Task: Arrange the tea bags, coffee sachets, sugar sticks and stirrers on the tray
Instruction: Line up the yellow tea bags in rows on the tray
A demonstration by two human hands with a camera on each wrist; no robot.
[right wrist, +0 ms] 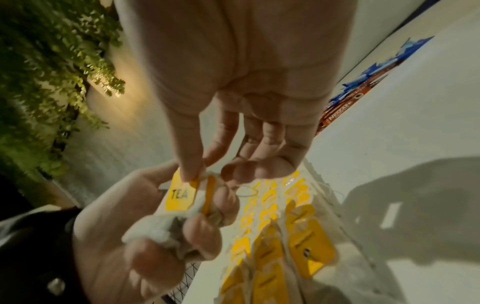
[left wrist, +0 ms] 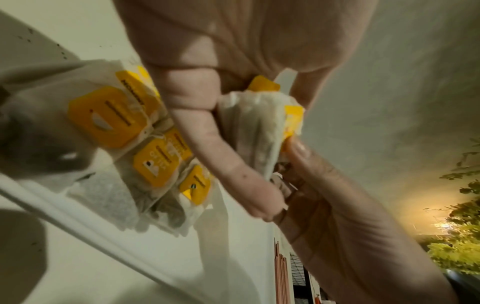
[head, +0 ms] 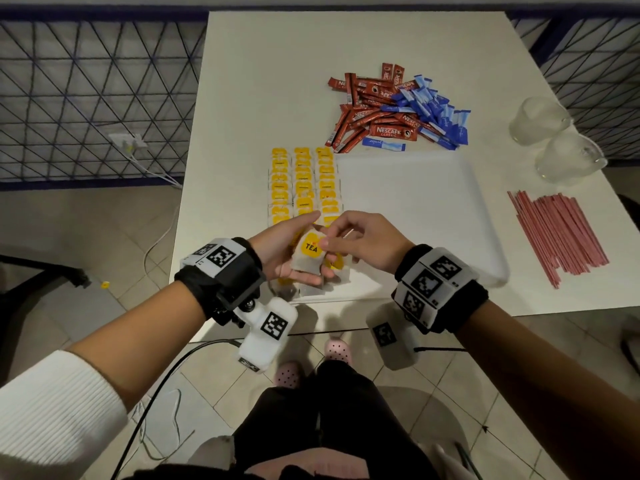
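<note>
White rectangular plastic tray (head: 415, 202), 3 rows of yellow-tagged paper tea bags (head: 303, 183) along its left edge.
Left hand (head: 287, 251) curls around a small bunch of tea bags (head: 308, 258) above the tray's near-left corner; right hand (head: 363, 242) pinches the top bag's yellow tag (right wrist: 182, 197).

Left hand (head: 294, 251) cups a small bunch of tea bags (head: 309, 256) above the tray (head: 415, 216), right hand (head: 363, 242) pinches the top yellow tag. Three rows of bags (head: 303, 183) line the tray's left side. Sachets (head: 374, 109), stirrers (head: 561, 233) and two glasses (head: 554, 143) wait on the tabletop (head: 277, 81).
</note>
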